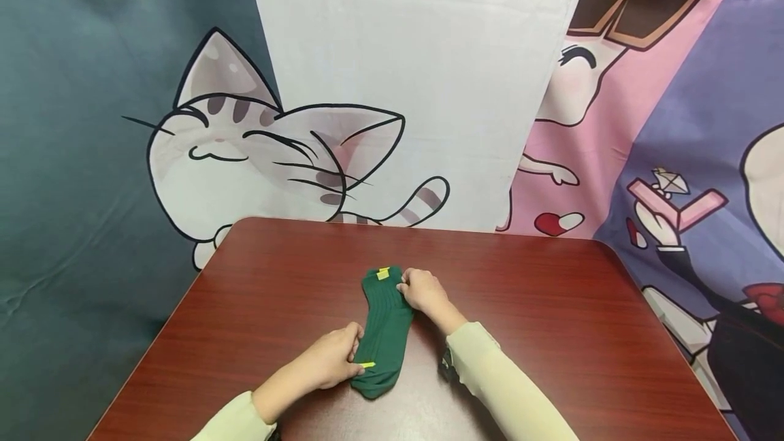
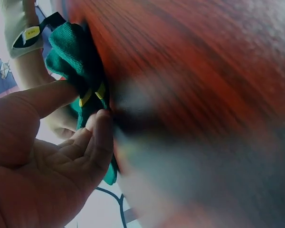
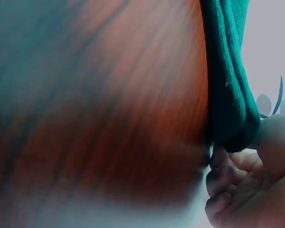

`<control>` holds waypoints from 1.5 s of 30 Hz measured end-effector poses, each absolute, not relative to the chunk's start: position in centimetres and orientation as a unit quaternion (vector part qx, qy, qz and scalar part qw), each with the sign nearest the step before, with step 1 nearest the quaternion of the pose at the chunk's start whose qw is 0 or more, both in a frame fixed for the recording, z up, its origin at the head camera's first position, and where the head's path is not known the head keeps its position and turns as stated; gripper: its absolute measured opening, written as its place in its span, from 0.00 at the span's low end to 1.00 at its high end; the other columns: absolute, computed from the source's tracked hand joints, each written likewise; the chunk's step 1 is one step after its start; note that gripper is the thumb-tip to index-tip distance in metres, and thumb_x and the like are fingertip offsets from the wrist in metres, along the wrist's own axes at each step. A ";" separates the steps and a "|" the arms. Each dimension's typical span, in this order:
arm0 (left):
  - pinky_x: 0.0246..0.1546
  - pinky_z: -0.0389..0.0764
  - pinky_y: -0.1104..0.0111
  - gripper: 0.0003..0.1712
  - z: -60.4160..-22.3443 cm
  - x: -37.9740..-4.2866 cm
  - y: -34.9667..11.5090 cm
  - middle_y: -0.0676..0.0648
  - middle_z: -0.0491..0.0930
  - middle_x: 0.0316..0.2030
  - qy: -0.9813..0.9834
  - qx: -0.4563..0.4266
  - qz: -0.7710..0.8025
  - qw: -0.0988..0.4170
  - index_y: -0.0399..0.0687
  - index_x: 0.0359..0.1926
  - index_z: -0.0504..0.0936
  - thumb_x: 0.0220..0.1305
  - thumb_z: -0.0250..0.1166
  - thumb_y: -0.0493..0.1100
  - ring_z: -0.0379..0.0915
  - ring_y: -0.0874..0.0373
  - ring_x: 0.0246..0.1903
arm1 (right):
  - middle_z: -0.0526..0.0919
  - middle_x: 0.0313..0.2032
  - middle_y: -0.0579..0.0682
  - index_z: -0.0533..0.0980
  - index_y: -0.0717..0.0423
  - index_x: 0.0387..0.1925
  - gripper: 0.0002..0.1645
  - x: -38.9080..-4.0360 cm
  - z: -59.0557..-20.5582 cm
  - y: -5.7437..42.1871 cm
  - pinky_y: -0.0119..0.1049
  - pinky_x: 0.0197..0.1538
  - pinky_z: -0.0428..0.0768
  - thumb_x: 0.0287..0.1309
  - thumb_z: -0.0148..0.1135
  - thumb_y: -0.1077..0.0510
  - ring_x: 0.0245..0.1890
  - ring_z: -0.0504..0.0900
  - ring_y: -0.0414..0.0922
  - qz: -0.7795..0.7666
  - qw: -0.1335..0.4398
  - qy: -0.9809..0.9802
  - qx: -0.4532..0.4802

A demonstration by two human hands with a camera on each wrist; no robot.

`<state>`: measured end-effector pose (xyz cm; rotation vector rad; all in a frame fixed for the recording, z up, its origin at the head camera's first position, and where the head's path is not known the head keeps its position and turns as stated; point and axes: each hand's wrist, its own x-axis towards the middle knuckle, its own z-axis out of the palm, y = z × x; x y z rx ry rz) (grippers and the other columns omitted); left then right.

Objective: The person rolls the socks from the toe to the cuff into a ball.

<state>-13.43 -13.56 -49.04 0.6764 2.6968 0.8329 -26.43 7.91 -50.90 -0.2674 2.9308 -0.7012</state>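
Note:
A pair of green ribbed socks (image 1: 387, 329) lies flat on the table, one layered on the other. Yellow patches show near the far end and by the lower left edge. My left hand (image 1: 333, 358) pinches that lower left edge; in the left wrist view its thumb and fingers close on the green fabric (image 2: 69, 45) beside two yellow marks. Up at the far right edge, my right hand (image 1: 424, 291) pinches the socks between thumb and fingers. The right wrist view shows two fabric layers (image 3: 228, 95) at those fingertips.
The reddish-brown wooden table (image 1: 520, 305) extends around the socks on all sides. Behind its far edge hangs a printed cloth backdrop (image 1: 416, 73) with a cartoon cat and figures. Light sleeves (image 1: 490, 373) cover both forearms.

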 end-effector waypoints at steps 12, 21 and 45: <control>0.42 0.75 0.66 0.24 -49.1 -13.1 -14.0 0.56 0.70 0.40 0.941 0.284 0.181 0.013 0.48 0.44 0.75 0.54 0.79 0.50 0.63 0.62 0.40 | 0.78 0.39 0.50 0.76 0.55 0.43 0.10 -24.5 -50.8 9.5 0.47 0.45 0.79 0.64 0.68 0.58 0.40 0.80 0.49 -0.276 -0.011 0.945 -0.177; 0.57 0.77 0.60 0.15 -48.4 -12.8 -14.5 0.54 0.77 0.52 0.915 0.373 0.156 -0.005 0.51 0.46 0.79 0.64 0.72 0.51 0.72 0.59 0.54 | 0.77 0.37 0.46 0.80 0.52 0.38 0.07 -20.7 -49.9 10.8 0.38 0.42 0.75 0.60 0.70 0.61 0.39 0.72 0.44 -0.301 -0.077 0.917 -0.250; 0.69 0.67 0.52 0.37 -48.7 -11.3 -15.5 0.47 0.71 0.69 0.899 0.425 0.089 0.053 0.50 0.67 0.74 0.67 0.61 0.68 0.62 0.51 0.72 | 0.78 0.64 0.55 0.77 0.56 0.61 0.21 -12.8 -49.6 12.7 0.47 0.63 0.77 0.69 0.63 0.59 0.65 0.77 0.49 -0.293 0.043 0.838 -0.457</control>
